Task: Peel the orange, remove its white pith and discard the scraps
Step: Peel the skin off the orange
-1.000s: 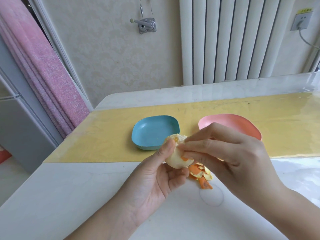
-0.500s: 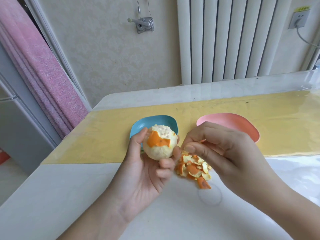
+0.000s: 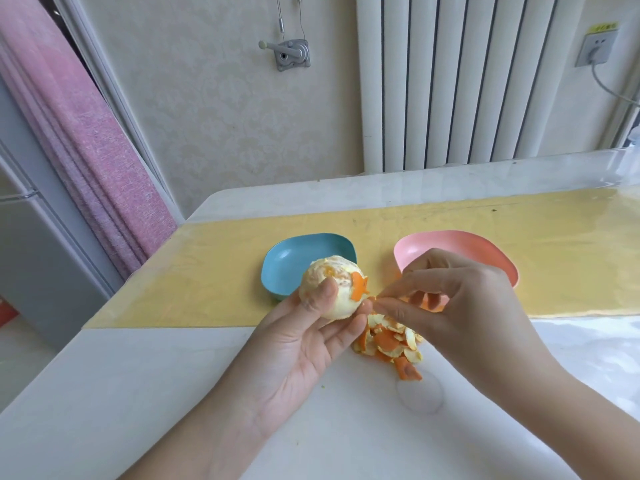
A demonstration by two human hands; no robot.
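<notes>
My left hand [image 3: 304,341] holds a mostly peeled orange [image 3: 337,289] above the table's near part, thumb over its front and fingers underneath. The fruit is pale with white pith, and one orange patch of peel [image 3: 359,287] clings to its right side. My right hand [image 3: 460,306] is just right of the orange, its thumb and forefinger pinched together at the edge of that patch. A heap of orange peel scraps [image 3: 389,342] lies on the white table below both hands.
A blue dish [image 3: 284,261] and a pink dish [image 3: 422,244] sit on the yellow table runner [image 3: 554,244] behind my hands. The white table [image 3: 138,393] ends at the left, beside a pink curtain [image 3: 86,150]. A radiator stands behind.
My left hand has turned the orange, so the peel patch has gone from the front to the right side. My right hand has come back to the fruit and pinches at the patch.
</notes>
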